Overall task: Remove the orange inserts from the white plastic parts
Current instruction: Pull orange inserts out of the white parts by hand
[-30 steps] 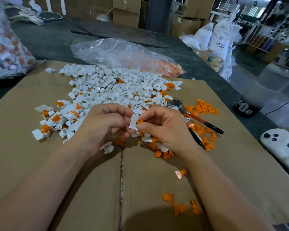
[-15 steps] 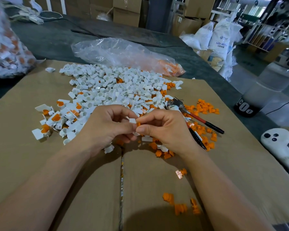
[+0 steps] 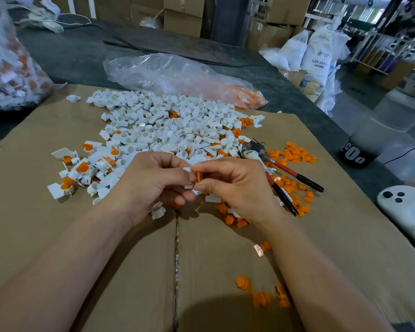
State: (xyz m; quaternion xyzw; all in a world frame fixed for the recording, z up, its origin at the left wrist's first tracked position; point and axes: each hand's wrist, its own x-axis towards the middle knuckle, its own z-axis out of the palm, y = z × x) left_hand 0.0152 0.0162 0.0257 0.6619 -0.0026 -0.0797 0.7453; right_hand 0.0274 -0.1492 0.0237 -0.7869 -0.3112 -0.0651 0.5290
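Over the middle of the cardboard sheet (image 3: 58, 236), my left hand (image 3: 153, 183) grips a small white plastic part (image 3: 188, 186), mostly hidden by its fingers. My right hand (image 3: 235, 185) pinches the orange insert (image 3: 198, 176) between thumb and forefinger, right against that part. Behind the hands lies a big heap of white parts (image 3: 168, 125). At the left sit several white parts with orange inserts (image 3: 82, 167). Loose orange inserts (image 3: 295, 154) lie at the right, and a few more orange inserts (image 3: 259, 293) lie near my right forearm.
Red-and-black-handled pliers (image 3: 283, 173) lie just right of my right hand. A clear plastic bag (image 3: 177, 75) lies behind the heap, and another bag of parts (image 3: 7, 68) stands at far left. A white object with black dots (image 3: 403, 204) sits at the right edge.
The hands have risen slightly and closed together. The white part, plainly visible a second ago, is now mostly covered by my left fingers, and the orange insert shows more between my right fingertips.
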